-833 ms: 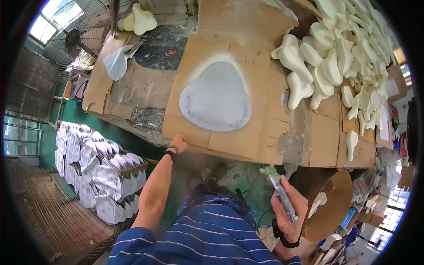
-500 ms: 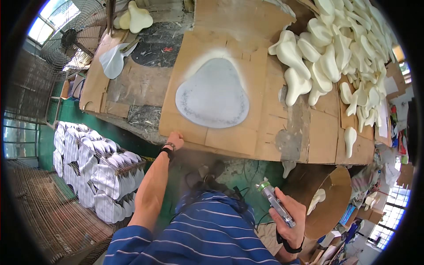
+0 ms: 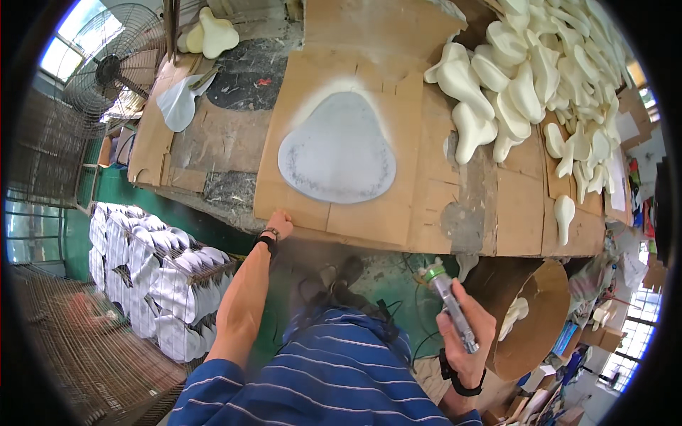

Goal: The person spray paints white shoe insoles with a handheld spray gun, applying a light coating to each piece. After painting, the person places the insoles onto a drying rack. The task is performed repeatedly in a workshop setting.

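Note:
My left hand is closed at the near left edge of a cardboard sheet, its fingers curled against that edge. On the sheet lies a flat, grey-white, rounded triangular piece, like a bicycle saddle cover, with a pale spray haze on the cardboard around its far end. A metal spray gun with a green ring near its nozzle is in my right hand, off the table's near edge. Its nozzle points up and away from me; the trigger is hidden.
Cream foam saddle pads are heaped at the far right. A wire rack full of grey-white covers stands low at left. Behind it is a large fan. An open cardboard drum sits below the table at right. Another cover lies far left.
My right hand has raised the spray gun slightly and turned it a little more upright. My left hand stays at the cardboard edge. The whole view has shifted slightly.

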`<move>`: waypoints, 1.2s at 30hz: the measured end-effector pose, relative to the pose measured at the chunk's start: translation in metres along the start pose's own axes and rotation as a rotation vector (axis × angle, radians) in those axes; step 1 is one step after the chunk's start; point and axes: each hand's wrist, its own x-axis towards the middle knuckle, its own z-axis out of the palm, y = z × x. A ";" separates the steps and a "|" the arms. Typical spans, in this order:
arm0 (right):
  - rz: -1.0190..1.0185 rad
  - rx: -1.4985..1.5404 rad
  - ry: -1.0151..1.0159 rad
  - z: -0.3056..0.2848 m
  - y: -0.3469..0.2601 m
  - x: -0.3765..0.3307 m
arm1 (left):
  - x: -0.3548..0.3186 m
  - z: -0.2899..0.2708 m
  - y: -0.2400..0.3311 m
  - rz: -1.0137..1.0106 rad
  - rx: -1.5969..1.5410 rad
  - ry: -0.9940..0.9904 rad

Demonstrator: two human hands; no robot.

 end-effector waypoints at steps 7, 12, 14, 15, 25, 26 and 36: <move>0.030 -0.009 0.008 -0.007 0.005 -0.009 | -0.001 -0.002 0.001 -0.012 0.030 0.006; 0.070 0.014 -0.054 -0.008 0.011 -0.021 | -0.001 -0.001 0.005 0.013 0.078 0.016; 0.034 0.008 -0.176 -0.015 0.007 -0.023 | 0.005 0.002 -0.003 0.021 0.082 0.035; 0.051 0.015 -0.157 -0.014 0.006 -0.025 | 0.006 0.003 -0.005 0.009 0.064 0.023; 0.062 0.026 0.155 -0.002 0.003 -0.029 | 0.006 0.003 0.006 -0.013 0.014 -0.039; 0.066 0.041 0.184 0.000 0.005 -0.034 | 0.002 0.002 0.012 -0.028 0.012 -0.063; 0.169 0.026 0.155 -0.010 0.001 -0.051 | 0.017 0.006 -0.011 -0.009 0.064 -0.061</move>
